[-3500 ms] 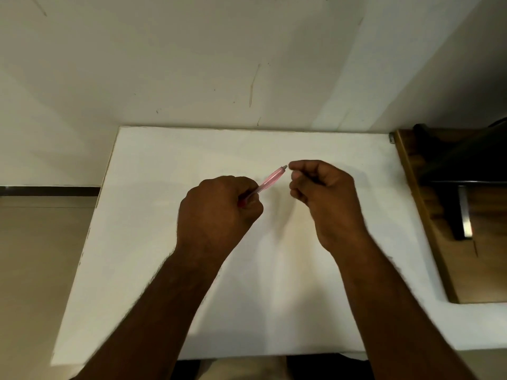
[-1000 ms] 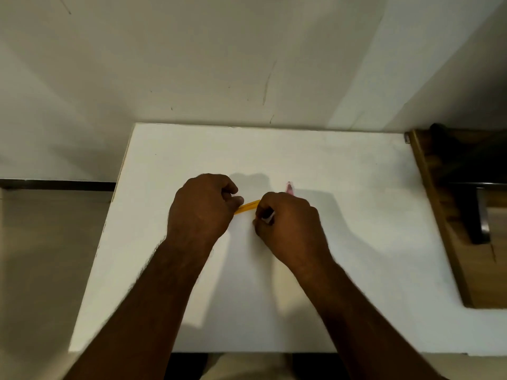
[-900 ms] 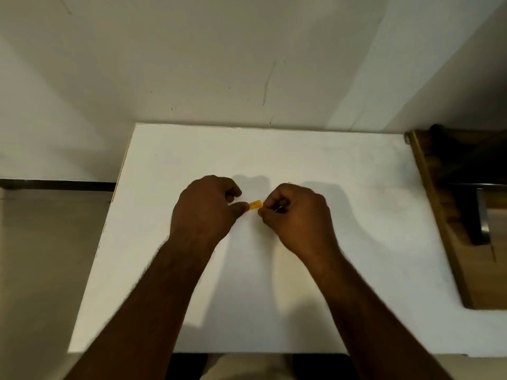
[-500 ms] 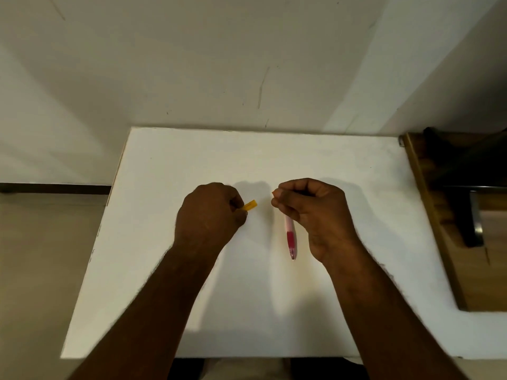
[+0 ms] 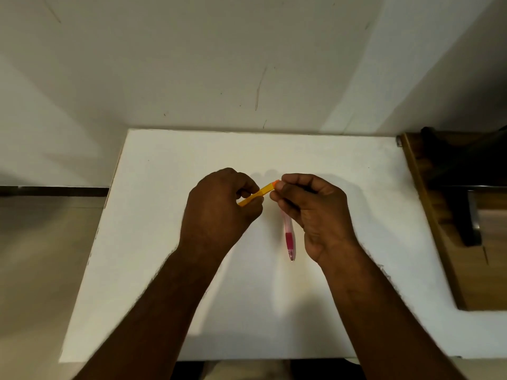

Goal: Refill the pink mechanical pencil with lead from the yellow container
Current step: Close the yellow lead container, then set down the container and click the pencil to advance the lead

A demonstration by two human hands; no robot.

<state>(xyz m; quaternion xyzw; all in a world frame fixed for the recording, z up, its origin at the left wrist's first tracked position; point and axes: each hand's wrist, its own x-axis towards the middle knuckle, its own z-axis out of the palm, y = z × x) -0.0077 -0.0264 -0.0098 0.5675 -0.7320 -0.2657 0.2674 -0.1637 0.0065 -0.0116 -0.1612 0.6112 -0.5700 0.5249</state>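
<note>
The yellow container (image 5: 256,195) is a slim yellow stick with an orange end, tilted up to the right above the middle of the white table (image 5: 153,242). My left hand (image 5: 219,209) is closed around its lower end. My right hand (image 5: 312,212) pinches the orange end with thumb and forefinger. The pink mechanical pencil (image 5: 288,234) is tucked under the other fingers of that hand. It hangs out below them with its tip pointing toward me. Its upper end is hidden by the hand.
A wooden surface (image 5: 493,283) with dark objects adjoins the table on the right. A pale wall (image 5: 247,64) rises directly behind the table. The floor (image 5: 41,256) lies beyond the table's left edge.
My right hand has moved left and closed its fingertips on the container's orange end. More of the yellow container now shows out of my left hand. The pencil stays in my right hand.
</note>
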